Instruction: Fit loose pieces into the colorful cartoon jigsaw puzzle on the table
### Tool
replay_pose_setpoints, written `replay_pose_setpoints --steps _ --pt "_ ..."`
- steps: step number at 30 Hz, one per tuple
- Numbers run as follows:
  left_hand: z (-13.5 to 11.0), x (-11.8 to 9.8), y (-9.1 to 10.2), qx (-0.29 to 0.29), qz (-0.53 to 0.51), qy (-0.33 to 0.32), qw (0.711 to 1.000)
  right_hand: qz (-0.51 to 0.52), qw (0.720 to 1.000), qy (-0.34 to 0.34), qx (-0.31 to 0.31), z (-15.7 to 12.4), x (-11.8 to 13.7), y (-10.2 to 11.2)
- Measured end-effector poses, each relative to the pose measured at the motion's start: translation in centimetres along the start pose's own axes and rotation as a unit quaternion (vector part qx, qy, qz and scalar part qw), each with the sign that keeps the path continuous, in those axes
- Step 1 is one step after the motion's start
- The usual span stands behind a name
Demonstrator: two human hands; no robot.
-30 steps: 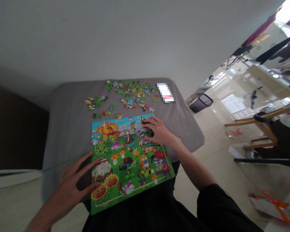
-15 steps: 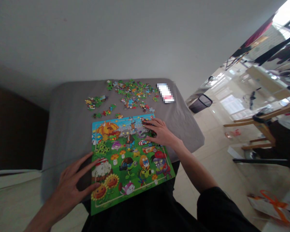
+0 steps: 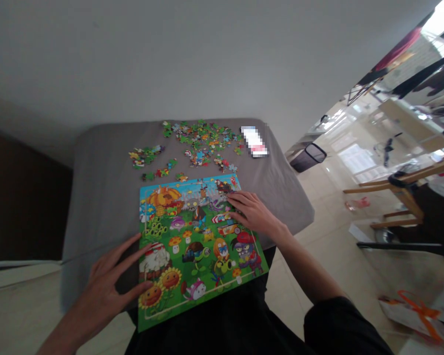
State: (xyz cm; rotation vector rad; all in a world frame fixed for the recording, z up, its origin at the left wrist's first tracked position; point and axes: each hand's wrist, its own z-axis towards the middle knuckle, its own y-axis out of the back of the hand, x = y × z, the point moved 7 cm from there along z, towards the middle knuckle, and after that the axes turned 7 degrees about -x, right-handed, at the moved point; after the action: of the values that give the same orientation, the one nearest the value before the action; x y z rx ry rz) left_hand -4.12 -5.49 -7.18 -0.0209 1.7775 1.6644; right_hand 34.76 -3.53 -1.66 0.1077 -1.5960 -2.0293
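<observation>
Steadying, seemingly: your left hand [image 3: 105,278] splays open against the board [image 3: 200,246], on the desk's near side [image 3: 103,187]; your right hand [image 3: 252,212] curls loosely over it, grip unclear! Next likely wants a light touch.

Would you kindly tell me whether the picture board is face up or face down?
Face up: the picture board shows its colourful side, sunflowers visible beside the left hand.

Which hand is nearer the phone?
Right: the right hand is below the phone in view, on the picture board; the left hand is farther, at the board's left edge.
</observation>
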Motion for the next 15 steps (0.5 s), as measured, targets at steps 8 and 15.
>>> replay_pose_setpoints --steps 8,15 --pt "0.02 -0.07 -0.09 -0.004 -0.005 -0.004 1.0 -0.008 1.0 -0.008 0.013 0.34 0.23 -0.28" --pt "-0.14 0.13 -0.07 -0.001 -0.002 -0.003 1.0 0.0 1.0 -0.016 0.001 0.38 0.65 -0.57"
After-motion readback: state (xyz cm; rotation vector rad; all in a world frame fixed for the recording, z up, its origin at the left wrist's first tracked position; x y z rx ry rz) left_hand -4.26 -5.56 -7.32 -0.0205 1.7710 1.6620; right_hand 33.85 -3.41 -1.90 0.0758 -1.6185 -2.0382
